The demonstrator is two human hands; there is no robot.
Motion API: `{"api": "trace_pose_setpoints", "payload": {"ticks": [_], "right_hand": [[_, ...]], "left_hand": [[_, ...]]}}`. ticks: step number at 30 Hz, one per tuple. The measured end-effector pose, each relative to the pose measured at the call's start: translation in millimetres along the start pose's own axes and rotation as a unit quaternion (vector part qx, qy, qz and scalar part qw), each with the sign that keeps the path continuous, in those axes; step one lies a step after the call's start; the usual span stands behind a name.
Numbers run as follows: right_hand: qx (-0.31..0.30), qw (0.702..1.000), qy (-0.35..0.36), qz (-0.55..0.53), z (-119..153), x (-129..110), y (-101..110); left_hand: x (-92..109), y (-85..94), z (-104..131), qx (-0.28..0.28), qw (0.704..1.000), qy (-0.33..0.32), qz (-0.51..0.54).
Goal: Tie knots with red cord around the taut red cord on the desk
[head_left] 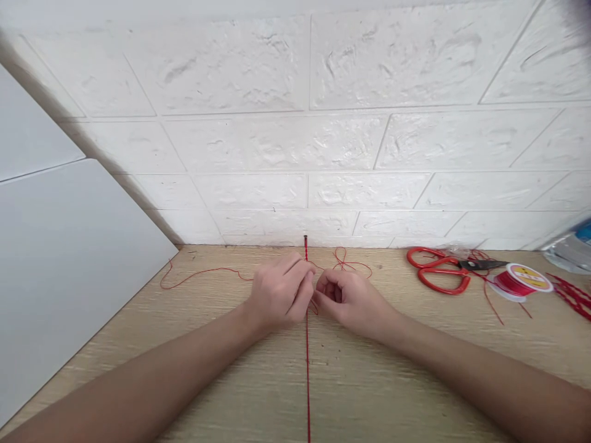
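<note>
1. Curling inward, the fingers of the left hand bend almost closed over the red cord; their tips are largely hidden, so I cannot tell exactly what they grip.
2. Facing it from just beside, the right hand is partly closed, with thumb and forefinger brought close together and a hollow behind them. Their tips are at the thin red thread, but whether they pinch it is too small to tell.
3. Running between the hands, the cord goes from a nail just beyond them, at the foot of the wall, back toward the person. The stretch near the nail looks thicker and twisted.
4. Trailing out to the left of the left hand, the thread lies loosely curved on the table; more of it loops just beyond the right hand, and a small loop shows between the hands.
5. Lying to the right of the right hand are red-handled scissors, then a spool of red thread, and farther right some braided red strands near a clear plastic packet.
6. Standing left of the left hand, well apart from it, is a white panel.
</note>
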State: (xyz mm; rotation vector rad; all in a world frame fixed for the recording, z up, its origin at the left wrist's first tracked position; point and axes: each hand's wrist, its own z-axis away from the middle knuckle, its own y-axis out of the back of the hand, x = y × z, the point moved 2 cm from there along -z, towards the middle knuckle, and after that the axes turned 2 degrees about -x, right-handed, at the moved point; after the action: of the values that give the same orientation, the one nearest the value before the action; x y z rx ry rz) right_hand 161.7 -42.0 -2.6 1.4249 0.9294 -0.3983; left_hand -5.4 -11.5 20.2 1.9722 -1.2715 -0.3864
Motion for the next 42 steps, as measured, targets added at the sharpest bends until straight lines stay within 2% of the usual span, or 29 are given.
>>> {"api": "trace_pose_setpoints", "payload": {"ticks": [4, 7, 13, 18, 22, 25, 28, 32, 38, 42], "right_hand": [[0.020, 0.996, 0.058, 0.071, 6, -4, -4], [0.022, 0.993, 0.075, 0.084, 7, -4, -4], [-0.019, 0.999, 0.022, -0.028, 0, 4, 1], [-0.042, 0.995, 0.008, -0.095, -3, 8, 3], [-0.058, 0.991, 0.004, -0.117, -3, 9, 4], [-0.068, 0.985, 0.018, -0.155, -5, 9, 4], [-0.073, 0.979, 0.021, -0.188, -7, 10, 4], [-0.066, 0.983, -0.001, -0.172, -8, 13, 4], [-0.059, 0.984, 0.008, -0.165, -8, 16, 4], [-0.053, 0.989, 0.003, -0.140, -7, 14, 5]], "left_hand": [[-4, -4.8, 1, -0.009, 0.999, 0.041, -0.010], [-4, -5.5, 1, -0.011, 0.999, 0.038, -0.010], [7, -2.4, 2, -0.035, 0.989, -0.125, 0.066], [13, 2.8, -1, -0.010, 0.983, -0.182, 0.036], [18, 4.4, -3, -0.026, 0.974, -0.222, 0.036], [17, 1.8, -2, -0.018, 0.975, -0.220, 0.037], [13, -1.8, 0, 0.019, 0.980, -0.199, 0.023], [11, -1.2, -1, 0.062, 0.979, -0.191, 0.016], [18, 6.7, -6, -0.009, 0.966, -0.254, 0.054], [16, 2.7, -2, 0.004, 0.971, -0.232, 0.055]]}}
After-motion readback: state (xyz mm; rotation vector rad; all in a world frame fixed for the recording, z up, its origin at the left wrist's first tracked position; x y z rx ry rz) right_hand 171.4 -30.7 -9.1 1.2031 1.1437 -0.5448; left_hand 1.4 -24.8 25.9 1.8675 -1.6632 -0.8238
